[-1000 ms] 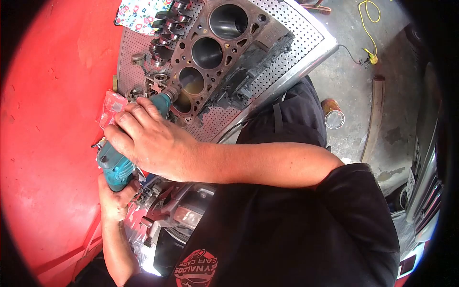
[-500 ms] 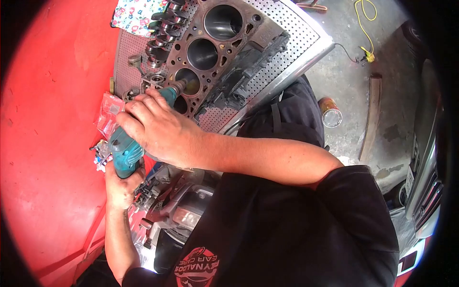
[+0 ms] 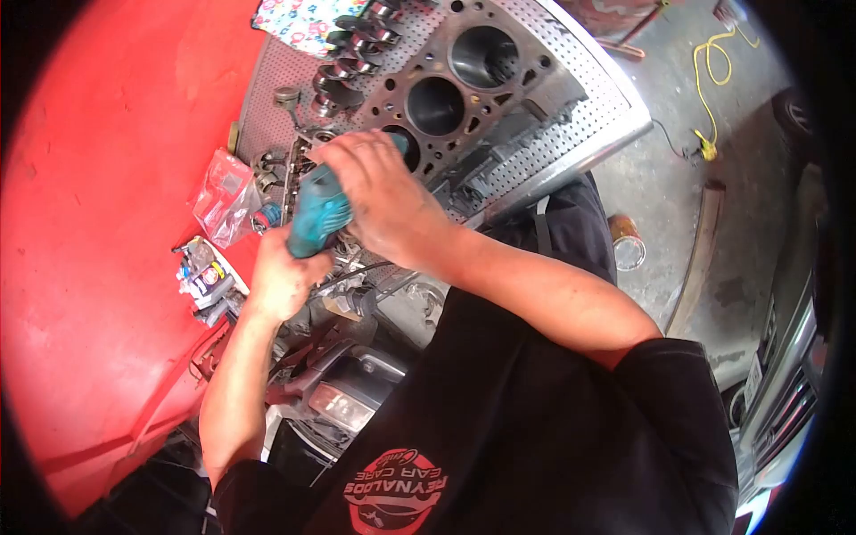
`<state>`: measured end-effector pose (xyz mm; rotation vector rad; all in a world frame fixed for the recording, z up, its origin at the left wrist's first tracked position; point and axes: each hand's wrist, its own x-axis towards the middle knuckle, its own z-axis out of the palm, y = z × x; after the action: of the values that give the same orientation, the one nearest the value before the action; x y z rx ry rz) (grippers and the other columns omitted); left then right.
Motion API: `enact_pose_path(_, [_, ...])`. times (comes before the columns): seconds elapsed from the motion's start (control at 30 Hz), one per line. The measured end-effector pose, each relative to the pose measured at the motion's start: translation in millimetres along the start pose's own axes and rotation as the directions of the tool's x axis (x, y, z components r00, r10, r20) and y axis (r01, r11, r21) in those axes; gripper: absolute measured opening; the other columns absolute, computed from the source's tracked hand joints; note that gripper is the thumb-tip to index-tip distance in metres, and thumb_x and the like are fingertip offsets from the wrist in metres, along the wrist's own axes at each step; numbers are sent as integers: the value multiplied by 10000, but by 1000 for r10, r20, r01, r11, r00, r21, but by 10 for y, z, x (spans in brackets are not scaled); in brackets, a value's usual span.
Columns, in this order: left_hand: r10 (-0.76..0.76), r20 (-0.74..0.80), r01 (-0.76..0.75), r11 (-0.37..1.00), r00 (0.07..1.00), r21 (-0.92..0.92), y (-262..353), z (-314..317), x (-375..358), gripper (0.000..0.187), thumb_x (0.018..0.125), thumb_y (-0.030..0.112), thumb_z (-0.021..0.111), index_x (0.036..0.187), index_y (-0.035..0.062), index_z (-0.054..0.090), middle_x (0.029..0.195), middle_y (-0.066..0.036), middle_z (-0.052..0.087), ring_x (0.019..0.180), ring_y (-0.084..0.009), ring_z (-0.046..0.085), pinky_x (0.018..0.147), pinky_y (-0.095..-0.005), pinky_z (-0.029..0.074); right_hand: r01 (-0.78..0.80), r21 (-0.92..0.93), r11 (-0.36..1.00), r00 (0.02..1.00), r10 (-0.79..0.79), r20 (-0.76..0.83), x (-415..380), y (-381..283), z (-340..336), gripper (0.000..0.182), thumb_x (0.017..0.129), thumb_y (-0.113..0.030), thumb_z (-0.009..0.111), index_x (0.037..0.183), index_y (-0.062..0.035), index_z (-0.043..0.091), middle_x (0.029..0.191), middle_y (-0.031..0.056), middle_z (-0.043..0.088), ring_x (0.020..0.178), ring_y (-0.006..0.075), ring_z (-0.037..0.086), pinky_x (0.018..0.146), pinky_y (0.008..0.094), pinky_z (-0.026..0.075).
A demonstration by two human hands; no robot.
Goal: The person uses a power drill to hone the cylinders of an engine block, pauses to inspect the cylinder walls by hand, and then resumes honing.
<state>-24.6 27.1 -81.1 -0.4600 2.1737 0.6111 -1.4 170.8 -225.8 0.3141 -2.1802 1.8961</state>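
Both hands grip one teal power tool (image 3: 317,212), which points its nose at the engine block (image 3: 464,98) on the perforated metal table (image 3: 580,116). At the tool's rear end, the left hand (image 3: 283,278) wraps around the handle from below. Over the tool's front, the right hand (image 3: 379,192) closes, hiding the tip where it meets the block near the third cylinder bore. Just beyond the hands, a crankshaft (image 3: 352,58) lies along the block's far side, with a floral cloth (image 3: 303,18) past it. Small plastic bags (image 3: 223,196) lie on the red surface (image 3: 98,223) beside the left hand. Below the table, a can (image 3: 627,242) stands on the concrete floor, well apart from a yellow cord (image 3: 713,80).
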Motion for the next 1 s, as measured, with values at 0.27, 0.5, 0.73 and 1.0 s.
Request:
enact_pose_path(0.27, [-11,2,11,996,1000,91,-85,131,264,262,747,117,685,958,-39,679,685,-62,611,642,-141,576,624,-338,481,-26,-154,988,995,40,87,47,82,-488,713,704,-29,711,1387,-7,506,1395,230,494,1316,436,470,1160,554,344])
enact_pose_path(0.5, [9,34,-12,995,999,102,-85,141,380,382,722,191,707,1017,-52,686,727,-155,652,687,-247,632,717,-386,523,-142,-492,859,965,9,-263,334,736,-1670,596,767,-96,803,1323,-43,595,1330,173,591,1261,335,561,1079,419,456])
enact_pose_path(0.73, [-10,25,6,989,1000,145,26,149,344,372,745,168,703,1049,-46,689,739,-129,654,689,-219,623,708,-383,518,23,-149,989,982,6,188,265,248,-846,933,643,-101,887,1457,-14,440,1398,210,517,1331,397,482,1143,483,397])
enact_pose_path(1.0, [-51,27,52,998,998,-32,8,-80,-109,161,786,52,690,929,-12,655,750,-1,607,707,-93,539,654,-301,470,8,-45,999,999,-5,52,-58,113,-61,1053,591,-124,861,1513,-42,360,1437,226,454,1340,441,446,1145,601,356])
